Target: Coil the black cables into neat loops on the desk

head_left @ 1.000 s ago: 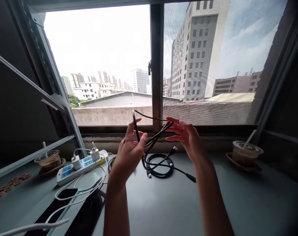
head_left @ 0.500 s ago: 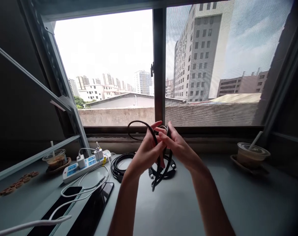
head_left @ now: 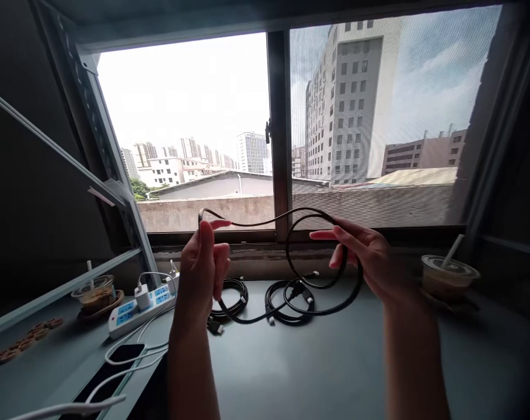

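Observation:
A black cable (head_left: 258, 224) stretches in the air between my two hands, above the table. My left hand (head_left: 204, 259) has its fingers curled, with the cable pinched under the thumb. On the other side my right hand (head_left: 363, 251) grips loops of the same cable between thumb and fingers. One round loop hangs from the right hand. Below it, on the table, lies a coiled black cable (head_left: 276, 318) with plug ends showing. A second coiled black cable (head_left: 243, 303) lies farther left, partly hidden behind my left hand.
A white power strip (head_left: 160, 299) with white chargers and cords stands at left, near dark flat devices (head_left: 98, 376). Lidded drink cups stand at the left (head_left: 94, 291) and right (head_left: 447, 277). Small brown pieces (head_left: 24, 344) lie at far left. A window is behind.
My hands have moved apart, left hand to the left and right hand to the right. The cable, bunched between them before, is now spread out with an open loop.

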The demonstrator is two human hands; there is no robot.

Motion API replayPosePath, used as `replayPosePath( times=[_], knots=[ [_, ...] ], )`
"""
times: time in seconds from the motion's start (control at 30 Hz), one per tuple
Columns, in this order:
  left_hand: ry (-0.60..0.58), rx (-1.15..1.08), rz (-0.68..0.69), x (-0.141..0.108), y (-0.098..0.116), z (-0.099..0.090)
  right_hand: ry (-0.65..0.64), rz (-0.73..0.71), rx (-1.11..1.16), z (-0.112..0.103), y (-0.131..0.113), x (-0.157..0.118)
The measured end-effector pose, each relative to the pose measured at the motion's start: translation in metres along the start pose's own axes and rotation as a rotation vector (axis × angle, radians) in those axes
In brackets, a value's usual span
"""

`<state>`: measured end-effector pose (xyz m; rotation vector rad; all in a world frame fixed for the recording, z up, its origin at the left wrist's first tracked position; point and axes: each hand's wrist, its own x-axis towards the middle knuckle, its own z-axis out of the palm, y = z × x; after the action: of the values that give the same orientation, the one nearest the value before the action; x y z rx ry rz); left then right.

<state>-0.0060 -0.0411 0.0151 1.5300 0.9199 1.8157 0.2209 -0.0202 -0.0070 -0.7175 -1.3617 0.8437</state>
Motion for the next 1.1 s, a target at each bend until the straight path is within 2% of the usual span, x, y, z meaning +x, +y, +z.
replayPosePath(
  times=[0.13, 0.23, 0.4, 0.6, 0.7, 0.83, 0.93, 1.1],
  knots=[
    [0.282, 0.090, 0.092, 0.004, -0.003, -0.016, 0.226, -0.010, -0.104, -0.029, 0.010, 0.006],
    [0.436, 0.170, 0.141, 0.007, -0.006, -0.027, 0.297, 0.047, -0.154, -0.044, 0.018, 0.009],
    [0.485, 0.083, 0.211, 0.011, -0.007, -0.037, 0.306, 0.124, -0.151, -0.059, 0.026, 0.011],
    [0.630, -0.030, 0.166, 0.013, -0.003, -0.040, 0.263, 0.015, -0.158, -0.060, 0.021, 0.007],
    [0.503, -0.016, 0.028, 0.012, -0.003, -0.043, 0.291, -0.048, -0.164, -0.055, 0.014, 0.004],
    [0.181, 0.100, -0.201, 0.011, -0.007, -0.041, 0.413, -0.090, -0.125, -0.040, 0.005, 0.002],
    [0.008, 0.183, -0.255, 0.009, -0.010, -0.028, 0.454, -0.115, -0.044, -0.022, 0.003, 0.005],
    [-0.152, 0.231, -0.273, 0.008, -0.015, -0.002, 0.612, -0.163, 0.125, 0.012, 0.006, 0.012]
  ],
)
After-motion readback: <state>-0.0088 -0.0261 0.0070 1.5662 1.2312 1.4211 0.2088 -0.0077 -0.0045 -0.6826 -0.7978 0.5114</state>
